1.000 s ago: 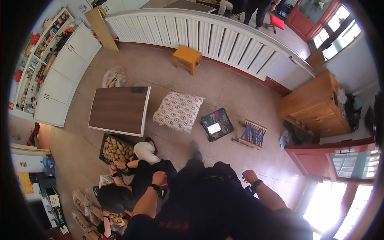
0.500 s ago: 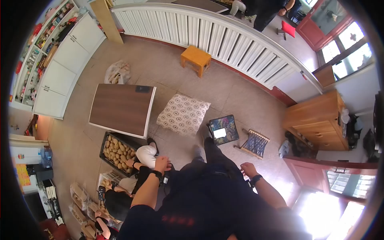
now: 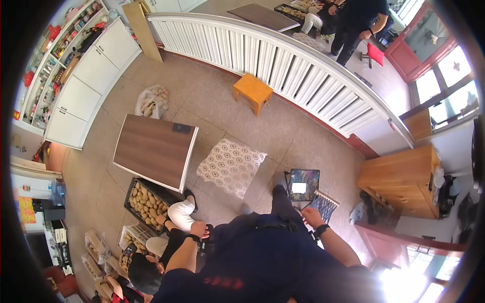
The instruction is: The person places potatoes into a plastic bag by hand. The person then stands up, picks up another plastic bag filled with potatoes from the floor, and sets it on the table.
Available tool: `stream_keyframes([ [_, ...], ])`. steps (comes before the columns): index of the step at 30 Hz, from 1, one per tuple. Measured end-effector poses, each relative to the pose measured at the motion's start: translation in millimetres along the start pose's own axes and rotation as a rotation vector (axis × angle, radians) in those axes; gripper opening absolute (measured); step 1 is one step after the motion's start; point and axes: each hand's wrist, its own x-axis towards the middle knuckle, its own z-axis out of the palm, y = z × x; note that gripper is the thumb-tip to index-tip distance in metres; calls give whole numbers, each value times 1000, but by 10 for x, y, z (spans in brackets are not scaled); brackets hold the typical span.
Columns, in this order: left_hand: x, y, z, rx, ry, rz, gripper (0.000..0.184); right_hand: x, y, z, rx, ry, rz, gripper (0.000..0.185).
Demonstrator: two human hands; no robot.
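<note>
My left hand [image 3: 199,230] hangs in front of my body with its fingers curled, close beside a seated person in white trousers [image 3: 182,215]. Whether anything is inside its fingers is too small to tell. My right hand [image 3: 313,217] hangs at my other side, fingers partly bent, near a folding stool with a dark woven seat [image 3: 324,206]. What its fingers do is unclear. Just beyond it stands a stool with a patterned seat [image 3: 309,180] that bears a white paper [image 3: 299,188]. A patterned cushion [image 3: 231,166] lies farther forward.
A low brown table [image 3: 154,149] stands front left, a black crate of potatoes [image 3: 146,204] beside it. A yellow stool [image 3: 252,92] stands before the white radiator [image 3: 273,60]. A wooden cabinet [image 3: 396,174] is at right; seated people are at lower left.
The view has shifted, and my feet have moved over the floor toward the patterned stool. The cushion and stools sit lower in view. Beside me, the seated person's head and arms have moved.
</note>
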Motion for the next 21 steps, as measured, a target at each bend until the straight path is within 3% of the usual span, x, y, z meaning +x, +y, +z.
stream_keyframes([
  [2, 90, 269, 234, 1, 52, 29, 19, 182, -24, -156, 5, -16, -3, 23],
  [4, 278, 477, 426, -82, -143, 122, 20, 436, 45, -392, -3, -75, 42, 25],
  [8, -158, 1395, 1181, -40, -111, 230, 25, 1015, 144, -1050, 62, -73, 153, 25],
  [9, -308, 1638, 1396, -47, -101, 238, 25, 1133, 125, -1263, -150, -155, 34, 24],
  [10, -463, 1887, 1571, -38, -110, 291, 26, 1218, 30, -1430, -204, -96, -29, 22],
  [13, -784, 2414, 1901, -23, -109, 340, 27, 1693, 179, -1892, -389, -208, -128, 21],
  [15, -800, 2619, 2021, 0, -113, 346, 29, 1731, -246, -2186, 36, 28, 144, 22],
  [21, -663, 2847, 1994, -14, -58, 267, 31, 2061, -816, -2345, 103, 58, 147, 26],
])
